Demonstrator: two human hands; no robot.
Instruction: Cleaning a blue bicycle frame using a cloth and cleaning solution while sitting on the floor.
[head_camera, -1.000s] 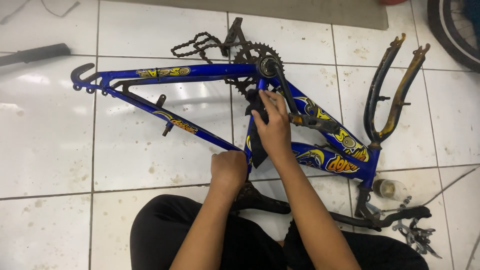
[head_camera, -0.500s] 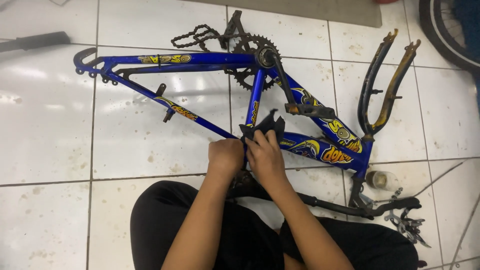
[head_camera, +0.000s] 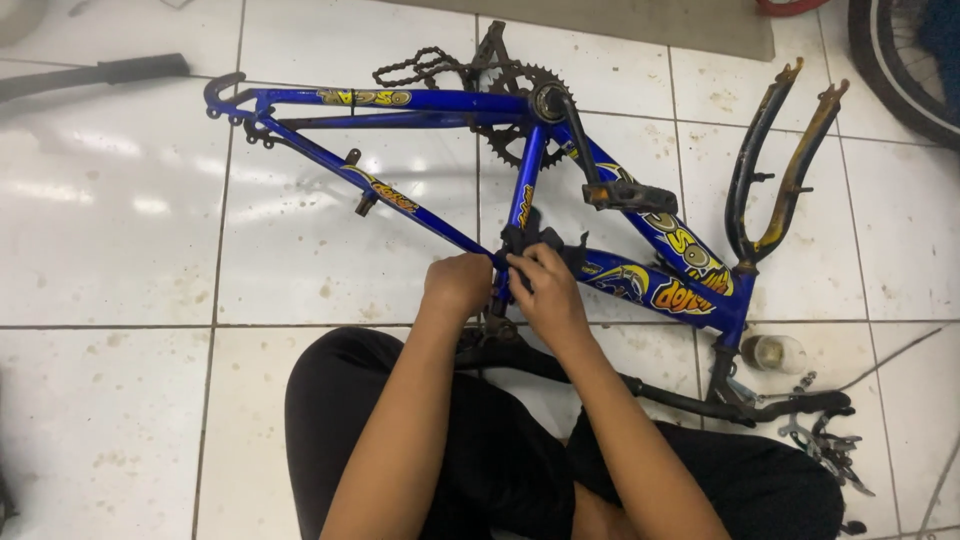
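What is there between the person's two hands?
In the head view, the left hand and right hand flank the blue bicycle frame; its tube junction and a black cloth lie between them.

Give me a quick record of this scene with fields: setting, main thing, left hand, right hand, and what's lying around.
Setting: white tiled floor, person sitting on it
Main thing: blue bike frame lying flat, with chainring, chain and pedal
Left hand: closed on the frame where the tubes meet
Right hand: holds a black cloth against the frame
Lying around: fork, small jar, handlebar, wheel
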